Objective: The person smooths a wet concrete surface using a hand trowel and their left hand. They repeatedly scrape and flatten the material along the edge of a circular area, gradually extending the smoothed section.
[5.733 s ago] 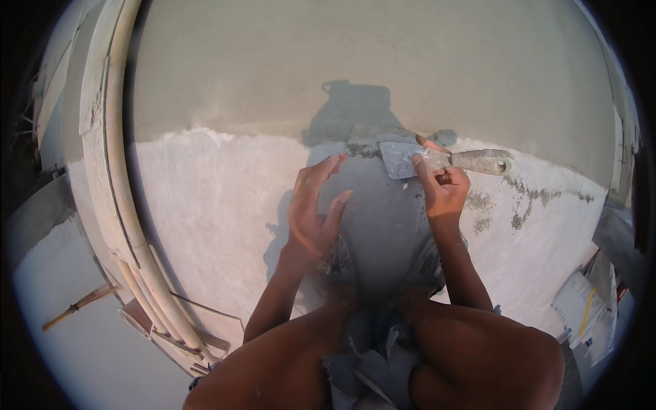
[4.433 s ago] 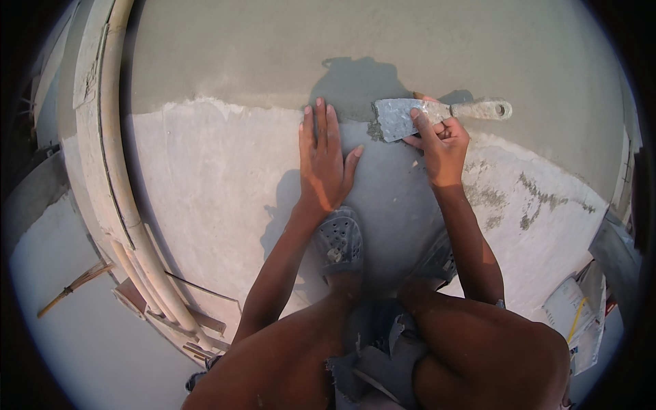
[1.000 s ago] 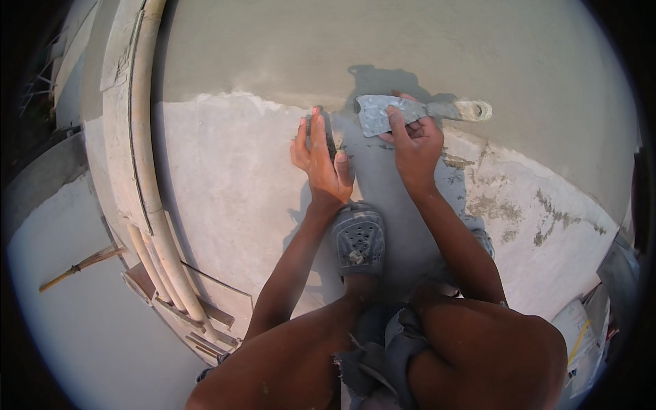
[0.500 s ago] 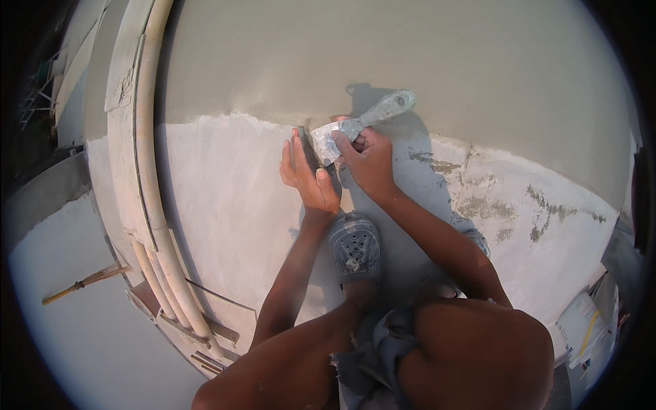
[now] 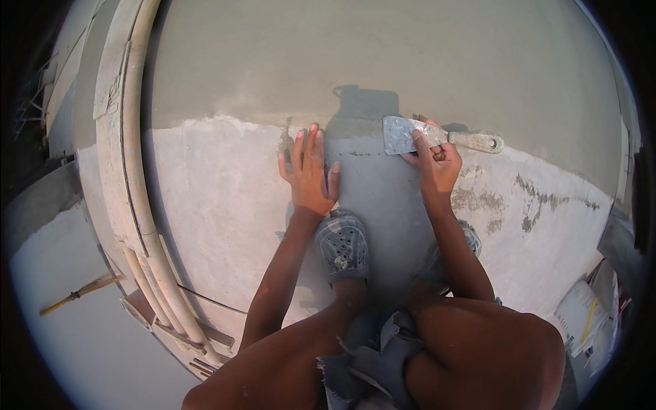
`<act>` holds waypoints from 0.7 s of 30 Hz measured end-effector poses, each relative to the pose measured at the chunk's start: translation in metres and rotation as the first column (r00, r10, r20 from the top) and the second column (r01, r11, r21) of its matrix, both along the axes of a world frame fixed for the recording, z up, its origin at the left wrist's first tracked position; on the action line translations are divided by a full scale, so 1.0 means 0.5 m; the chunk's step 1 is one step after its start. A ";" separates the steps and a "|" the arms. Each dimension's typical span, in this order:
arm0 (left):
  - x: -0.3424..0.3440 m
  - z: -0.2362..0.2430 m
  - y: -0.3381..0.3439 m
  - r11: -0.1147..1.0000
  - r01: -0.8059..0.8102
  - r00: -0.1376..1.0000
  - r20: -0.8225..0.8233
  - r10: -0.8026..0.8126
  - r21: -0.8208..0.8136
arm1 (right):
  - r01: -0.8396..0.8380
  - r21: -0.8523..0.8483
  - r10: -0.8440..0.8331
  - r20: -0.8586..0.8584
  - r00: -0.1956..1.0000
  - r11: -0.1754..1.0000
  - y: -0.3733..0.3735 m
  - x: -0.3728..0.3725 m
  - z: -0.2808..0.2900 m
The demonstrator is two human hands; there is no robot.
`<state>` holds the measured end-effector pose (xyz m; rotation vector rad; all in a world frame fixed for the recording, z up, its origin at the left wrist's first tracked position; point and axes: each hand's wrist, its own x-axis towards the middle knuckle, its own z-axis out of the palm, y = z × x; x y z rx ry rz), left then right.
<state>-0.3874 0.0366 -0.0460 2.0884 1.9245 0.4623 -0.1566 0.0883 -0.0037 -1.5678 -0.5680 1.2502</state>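
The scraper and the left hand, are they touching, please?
Apart: the head view shows a stretch of shaded surface between the scraper and the left hand.

The scraper (image 5: 403,134) has a blue-grey blade (image 5: 394,139) flecked with paler specks and a mottled pale-grey handle (image 5: 475,141). The slab (image 5: 219,178) is greenish grey toward its far side, chalky white nearer, with dark smears (image 5: 547,200) toward its right edge. The left clog (image 5: 342,244) is grey, dotted with dark holes; the pipe (image 5: 134,150) is cream.
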 end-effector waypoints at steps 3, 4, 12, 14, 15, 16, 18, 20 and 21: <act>-0.001 -0.002 0.000 1.000 -0.009 1.000 -0.002 0.009 -0.014 | 0.008 -0.024 -0.009 -0.049 0.999 1.000 0.009 -0.022 0.005; -0.002 -0.003 0.001 1.000 -0.016 1.000 0.005 0.016 -0.009 | 0.001 -0.026 -0.003 -0.066 0.998 1.000 0.011 -0.032 0.005; -0.006 -0.001 0.000 0.998 -0.056 0.997 0.044 0.057 -0.013 | -0.009 0.009 0.009 -0.027 1.000 1.000 0.022 -0.029 0.009; -0.006 -0.001 0.000 0.998 -0.063 0.997 0.047 0.063 0.002 | -0.030 -0.017 0.029 -0.029 0.999 0.999 0.019 -0.028 -0.002; -0.004 0.000 0.000 0.998 -0.064 0.996 0.055 0.064 0.002 | -0.027 -0.021 0.026 -0.039 0.999 0.999 0.020 -0.034 -0.005; -0.003 0.002 0.001 0.998 -0.064 0.996 0.063 0.064 0.002 | -0.024 -0.024 0.023 -0.050 0.998 0.999 0.020 -0.047 -0.008; -0.002 0.005 0.002 0.998 -0.064 0.995 0.078 0.064 0.005 | -0.036 -0.014 0.035 -0.067 0.997 0.999 0.022 -0.067 -0.005; -0.005 0.007 0.003 0.998 -0.067 0.994 0.086 0.066 0.011 | -0.069 0.013 0.070 -0.085 0.994 0.997 0.025 -0.082 -0.002; -0.006 0.008 0.003 0.998 -0.068 0.994 0.091 0.067 0.008 | -0.073 -0.014 0.072 -0.047 0.996 0.997 0.026 -0.080 0.004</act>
